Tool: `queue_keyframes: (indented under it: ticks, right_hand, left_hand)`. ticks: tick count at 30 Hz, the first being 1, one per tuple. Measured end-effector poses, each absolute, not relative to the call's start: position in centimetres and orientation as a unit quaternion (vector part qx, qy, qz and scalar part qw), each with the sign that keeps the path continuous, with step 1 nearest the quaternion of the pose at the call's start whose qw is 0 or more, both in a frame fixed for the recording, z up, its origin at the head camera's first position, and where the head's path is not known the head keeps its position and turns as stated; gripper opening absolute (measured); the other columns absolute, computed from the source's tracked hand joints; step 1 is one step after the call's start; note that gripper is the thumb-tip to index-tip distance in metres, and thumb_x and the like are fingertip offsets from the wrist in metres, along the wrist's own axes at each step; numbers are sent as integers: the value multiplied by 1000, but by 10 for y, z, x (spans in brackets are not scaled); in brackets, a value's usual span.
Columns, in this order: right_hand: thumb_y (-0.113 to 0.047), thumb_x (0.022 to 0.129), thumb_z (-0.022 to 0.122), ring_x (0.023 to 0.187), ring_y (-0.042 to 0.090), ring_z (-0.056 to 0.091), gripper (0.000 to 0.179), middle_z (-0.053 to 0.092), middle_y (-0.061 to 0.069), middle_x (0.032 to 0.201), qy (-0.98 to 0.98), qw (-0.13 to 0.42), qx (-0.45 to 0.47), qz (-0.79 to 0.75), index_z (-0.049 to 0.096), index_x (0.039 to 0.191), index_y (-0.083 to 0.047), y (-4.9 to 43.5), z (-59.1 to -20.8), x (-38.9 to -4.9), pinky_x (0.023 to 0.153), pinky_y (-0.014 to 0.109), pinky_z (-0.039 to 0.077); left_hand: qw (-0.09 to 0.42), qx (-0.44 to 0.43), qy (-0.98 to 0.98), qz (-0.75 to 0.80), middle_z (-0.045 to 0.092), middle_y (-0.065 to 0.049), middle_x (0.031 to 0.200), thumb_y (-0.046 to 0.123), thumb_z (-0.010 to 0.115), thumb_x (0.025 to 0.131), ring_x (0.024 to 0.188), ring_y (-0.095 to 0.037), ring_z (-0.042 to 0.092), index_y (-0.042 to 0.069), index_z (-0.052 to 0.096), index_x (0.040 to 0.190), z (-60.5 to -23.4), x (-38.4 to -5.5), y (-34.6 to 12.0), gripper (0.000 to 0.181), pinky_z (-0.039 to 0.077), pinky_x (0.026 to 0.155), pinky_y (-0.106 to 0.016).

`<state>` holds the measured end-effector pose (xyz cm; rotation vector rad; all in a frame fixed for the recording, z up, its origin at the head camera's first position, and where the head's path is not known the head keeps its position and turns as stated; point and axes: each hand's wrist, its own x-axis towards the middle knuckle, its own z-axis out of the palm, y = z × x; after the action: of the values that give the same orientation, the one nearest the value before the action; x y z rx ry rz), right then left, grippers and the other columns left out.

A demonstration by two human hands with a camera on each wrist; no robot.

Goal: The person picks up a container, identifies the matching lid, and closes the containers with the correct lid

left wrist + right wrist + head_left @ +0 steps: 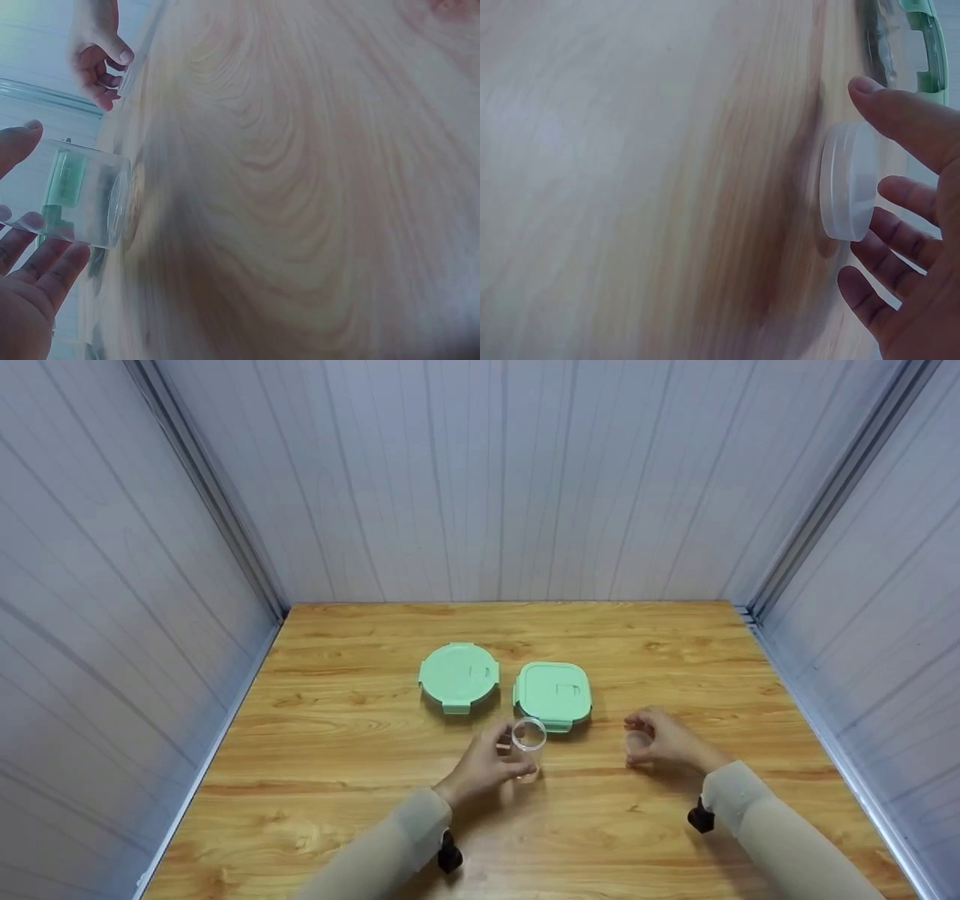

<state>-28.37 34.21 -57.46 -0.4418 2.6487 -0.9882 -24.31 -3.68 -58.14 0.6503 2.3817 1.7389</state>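
My left hand [484,765] holds a clear, open-topped plastic jar [530,742] with the thumb on one side and the fingers on the other. In the left wrist view the jar [90,195] is see-through, and green shows behind it. Whether its base touches the table cannot be told. Over to the right, a whitish translucent round lid [847,182] lies flat on the wood. Around it my right hand [670,740] is spread, thumb apart from the lid and fingertips close to its rim.
Behind the hands stand a round container [459,673] and a squarish container [555,692], both with light green clip lids. The wooden table [337,810] is enclosed by pale panel walls [480,495] at the back and sides.
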Motion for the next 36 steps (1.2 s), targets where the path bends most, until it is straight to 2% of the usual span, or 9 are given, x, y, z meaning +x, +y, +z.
queue_keyframes:
  ticks: [8,16,28,33,36]
  right_hand:
    - [-25,86,94,129,43,59,72,62,24,139,916,141,-166,-336,61,142,8,347,-579,-281,112,63,49]
    - [-21,85,94,122,39,60,67,62,23,131,923,137,-155,-325,62,138,6,347,-580,-282,108,60,50]
    - [-13,88,90,126,42,61,57,64,24,133,921,147,-130,-336,63,134,5,344,-575,-280,110,62,50]
    - [-13,86,90,127,45,61,57,65,26,133,922,119,-142,-341,64,133,6,341,-575,-281,109,60,52]
    - [-13,86,90,120,41,64,54,67,24,126,920,87,-165,-344,66,130,8,341,-576,-282,103,51,55]
  left_hand:
    - [71,218,778,584,71,-14,126,5,92,86,115,-22,68,4,65,130,-587,-240,-37,52,63,101,-36]
    - [79,203,782,584,72,-14,124,9,93,85,115,-22,69,3,65,129,-587,-239,-36,52,62,102,-35]
    - [82,205,771,597,71,-10,119,6,92,85,111,-17,68,1,62,118,-588,-241,-37,45,61,100,-30]
    - [86,206,770,597,71,-11,121,6,93,84,112,-17,67,2,63,120,-587,-240,-37,47,61,100,-30]
    - [87,209,769,598,71,-12,120,6,93,85,112,-16,66,1,62,120,-588,-241,-36,47,62,100,-29]
